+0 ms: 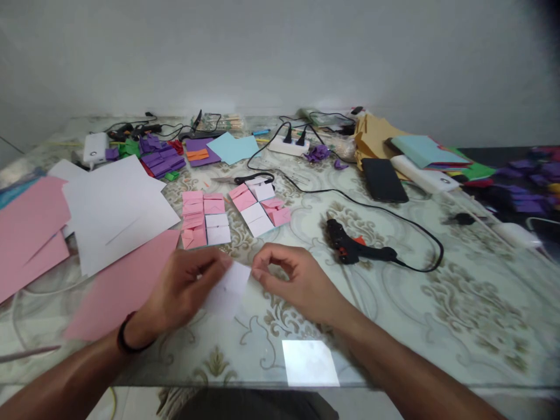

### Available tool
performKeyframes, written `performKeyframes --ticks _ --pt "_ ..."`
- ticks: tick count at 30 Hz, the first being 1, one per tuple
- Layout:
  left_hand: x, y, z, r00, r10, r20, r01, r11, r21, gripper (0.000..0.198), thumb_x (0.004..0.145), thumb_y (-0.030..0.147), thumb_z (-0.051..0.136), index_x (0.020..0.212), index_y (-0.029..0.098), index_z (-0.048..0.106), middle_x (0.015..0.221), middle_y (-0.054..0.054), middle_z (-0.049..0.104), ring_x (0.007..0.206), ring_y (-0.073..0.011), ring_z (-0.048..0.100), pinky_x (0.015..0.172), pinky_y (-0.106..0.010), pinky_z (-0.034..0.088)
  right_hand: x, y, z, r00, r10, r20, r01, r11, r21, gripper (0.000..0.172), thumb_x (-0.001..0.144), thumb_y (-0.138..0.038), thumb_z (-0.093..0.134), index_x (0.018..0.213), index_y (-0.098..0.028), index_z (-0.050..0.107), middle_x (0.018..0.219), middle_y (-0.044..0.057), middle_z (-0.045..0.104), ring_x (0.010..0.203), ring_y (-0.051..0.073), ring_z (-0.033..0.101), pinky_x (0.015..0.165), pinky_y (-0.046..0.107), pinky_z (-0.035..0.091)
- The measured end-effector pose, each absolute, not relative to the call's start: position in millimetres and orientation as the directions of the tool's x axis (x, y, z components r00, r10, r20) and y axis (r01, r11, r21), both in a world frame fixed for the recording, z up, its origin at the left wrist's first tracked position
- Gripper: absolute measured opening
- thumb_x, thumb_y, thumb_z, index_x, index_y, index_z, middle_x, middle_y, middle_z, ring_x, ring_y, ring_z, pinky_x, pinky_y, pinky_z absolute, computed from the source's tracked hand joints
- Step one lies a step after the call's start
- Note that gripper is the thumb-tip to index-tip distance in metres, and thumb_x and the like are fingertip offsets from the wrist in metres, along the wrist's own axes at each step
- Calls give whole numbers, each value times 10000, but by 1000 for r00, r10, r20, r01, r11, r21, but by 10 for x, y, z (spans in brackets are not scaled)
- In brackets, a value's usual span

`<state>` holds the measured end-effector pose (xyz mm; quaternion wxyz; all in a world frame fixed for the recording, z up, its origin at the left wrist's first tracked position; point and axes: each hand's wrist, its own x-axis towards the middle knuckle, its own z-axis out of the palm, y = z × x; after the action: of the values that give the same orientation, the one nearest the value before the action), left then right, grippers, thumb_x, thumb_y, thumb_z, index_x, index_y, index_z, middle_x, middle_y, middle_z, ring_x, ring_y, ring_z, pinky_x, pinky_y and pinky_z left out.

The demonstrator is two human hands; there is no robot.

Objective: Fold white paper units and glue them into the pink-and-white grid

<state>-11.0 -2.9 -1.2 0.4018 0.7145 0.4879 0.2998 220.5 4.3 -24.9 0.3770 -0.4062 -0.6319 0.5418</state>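
A small white piece of paper (pixel 230 287) is held low over the glass table between both hands. My left hand (pixel 184 291) pinches its left side with curled fingers. My right hand (pixel 297 279) pinches its right edge between thumb and forefinger. Just beyond the hands lie two groups of folded pink and white paper pieces (pixel 205 219) (pixel 261 205). A pink sheet (pixel 118 286) lies flat under my left wrist.
White sheets (pixel 118 210) and pink sheets (pixel 26 233) lie at the left. A black glue gun (pixel 356 245) with its cord lies right of the hands. Scissors (pixel 249 178), a phone (pixel 384 179), a power strip (pixel 289 144), purple folded pieces (pixel 160 160) and paper stacks (pixel 420 153) sit farther back.
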Motion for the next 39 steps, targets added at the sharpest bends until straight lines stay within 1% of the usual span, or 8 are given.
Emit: performKeyframes --ticks 2,4,9,19,27,33,36,39 --pt "-181 22 5 151 986 64 410 -122 904 343 1028 424 567 809 185 679 636 29 521 530 -109 429 447 -224 312 2248 87 -264 -348 937 36 89 71 -994 103 853 -227 695 767 -198 647 730 -19 597 716 152 544 714 304 439" --pt "-216 52 -4 62 991 119 431 -134 892 313 1011 419 607 828 186 705 646 27 531 554 -112 441 465 -218 332 2264 108 -274 -300 954 30 55 49 -997 120 862 -273 709 788 -197 654 754 -11 607 731 156 552 731 313 443" --pt "-110 1 -56 253 961 110 461 -220 860 327 1029 394 575 833 184 732 625 29 589 549 -105 469 485 -210 348 2197 47 -259 -299 954 16 7 19 -1000 162 889 -348 736 934 -193 719 827 13 660 796 178 606 757 327 465" --pt "-4 -14 -92 494 869 11 437 -259 861 243 998 300 631 829 175 751 713 15 701 643 -102 573 605 -203 448 2155 -12 -276 -328 940 96 53 120 -991 91 907 -252 705 833 -203 688 784 -5 651 755 159 589 725 303 458" --pt "-56 -32 -56 458 886 70 383 -267 884 263 1015 306 632 802 185 730 700 27 669 625 -98 523 561 -222 393 2199 10 -261 -282 954 97 23 108 -994 118 900 -279 732 814 -207 697 766 -10 656 725 152 586 704 295 450" --pt "-30 -32 -91 475 878 54 395 -268 879 256 1020 322 618 842 183 741 759 3 725 667 -117 596 614 -224 457 2182 8 -262 -307 946 106 47 126 -991 77 885 -247 722 827 -206 693 764 -11 645 730 154 582 705 295 454" --pt "-6 -45 -117 503 861 71 435 -324 840 276 1045 316 570 864 182 728 782 -4 736 682 -122 622 619 -228 457 2156 0 -250 -345 931 121 70 155 -985 80 859 -192 703 783 -199 680 730 -17 629 708 149 574 698 293 449" --pt "-1 -70 -124 533 830 165 450 -443 775 266 1050 259 551 849 175 704 714 12 692 619 -106 575 584 -233 412 2148 -6 -232 -374 921 112 83 153 -985 82 828 -152 683 759 -195 671 717 -21 622 689 141 563 685 287 440"
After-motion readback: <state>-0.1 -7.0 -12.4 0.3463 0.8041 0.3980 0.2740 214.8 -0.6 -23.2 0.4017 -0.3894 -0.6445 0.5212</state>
